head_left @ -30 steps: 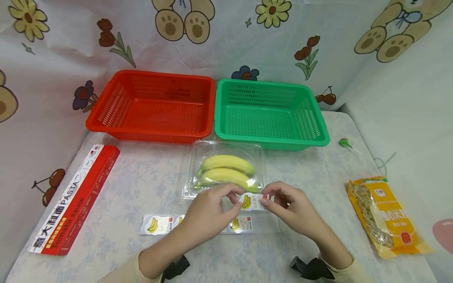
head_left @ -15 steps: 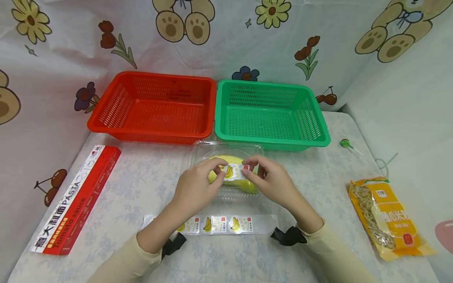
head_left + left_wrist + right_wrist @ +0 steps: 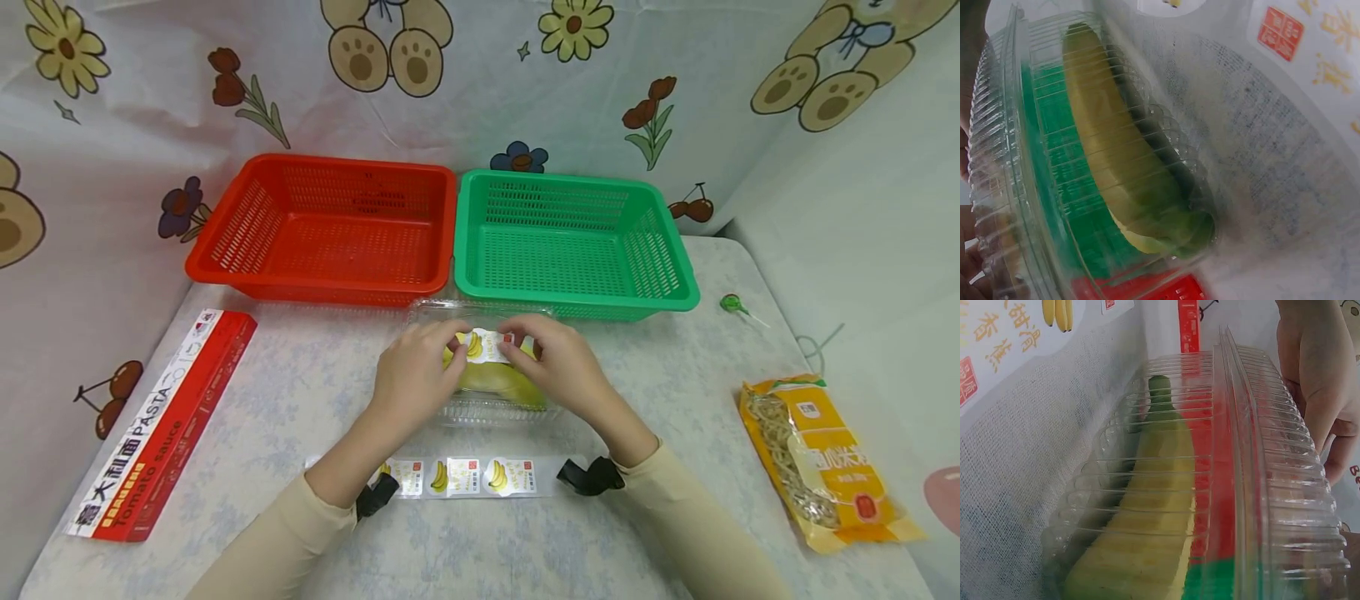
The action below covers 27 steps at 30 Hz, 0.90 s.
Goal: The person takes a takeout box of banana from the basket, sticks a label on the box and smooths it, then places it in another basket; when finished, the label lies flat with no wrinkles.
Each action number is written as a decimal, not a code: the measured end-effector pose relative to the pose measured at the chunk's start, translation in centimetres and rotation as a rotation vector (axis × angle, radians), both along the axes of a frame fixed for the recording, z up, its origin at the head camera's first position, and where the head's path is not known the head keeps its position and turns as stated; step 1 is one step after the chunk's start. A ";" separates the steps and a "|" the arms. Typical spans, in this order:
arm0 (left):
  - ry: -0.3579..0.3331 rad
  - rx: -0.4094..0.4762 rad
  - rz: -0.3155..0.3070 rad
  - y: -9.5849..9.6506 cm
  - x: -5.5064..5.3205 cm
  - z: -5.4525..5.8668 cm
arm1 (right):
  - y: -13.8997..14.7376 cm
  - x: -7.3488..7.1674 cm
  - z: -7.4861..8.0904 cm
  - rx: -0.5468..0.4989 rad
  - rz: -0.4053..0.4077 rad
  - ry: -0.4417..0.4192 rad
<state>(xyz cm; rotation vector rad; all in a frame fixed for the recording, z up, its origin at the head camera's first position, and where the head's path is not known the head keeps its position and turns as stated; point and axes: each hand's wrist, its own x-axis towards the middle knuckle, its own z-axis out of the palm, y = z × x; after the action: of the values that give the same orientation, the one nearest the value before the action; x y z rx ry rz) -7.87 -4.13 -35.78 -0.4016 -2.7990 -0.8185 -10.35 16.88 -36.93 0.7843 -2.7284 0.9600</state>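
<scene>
Together, left hand and right hand pinched a label by its ends over a clear box; tautness seemed wise.

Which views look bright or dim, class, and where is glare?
The head view is bright, with glare on the orange-and-clear plastic noodle bag; the left wrist view is dimmer, the curved yellow-green banana looking muted; in the right wrist view, also dim, pale highlights streak the clear ribbed plastic container.
</scene>
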 end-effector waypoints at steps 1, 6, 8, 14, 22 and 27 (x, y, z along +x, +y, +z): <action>0.001 -0.007 0.005 0.0 -0.1 0.0 | -0.1 -0.1 -0.1 0.017 -0.002 0.008; 0.010 -0.014 0.017 -0.2 -0.3 -0.3 | -0.6 -0.4 -0.2 0.089 -0.019 0.029; 0.010 -0.012 0.018 -0.2 -0.4 -0.6 | -0.8 -0.4 -0.3 0.108 -0.026 0.032; 0.016 -0.021 0.024 -0.2 -0.5 -1.1 | -1.0 -0.3 -0.3 0.144 -0.042 0.028; 0.039 -0.028 0.028 -0.2 -0.5 -1.4 | -1.1 -0.2 -0.3 0.156 -0.046 0.052; 0.050 -0.028 0.025 -0.2 -0.6 -1.5 | -1.1 -0.3 -0.5 0.164 -0.044 0.065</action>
<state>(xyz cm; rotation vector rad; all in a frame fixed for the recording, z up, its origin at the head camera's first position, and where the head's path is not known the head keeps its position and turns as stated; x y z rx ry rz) -8.44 -4.34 -37.24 -0.3845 -2.7667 -0.7543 -10.63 15.78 -37.44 0.7627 -2.7811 0.6963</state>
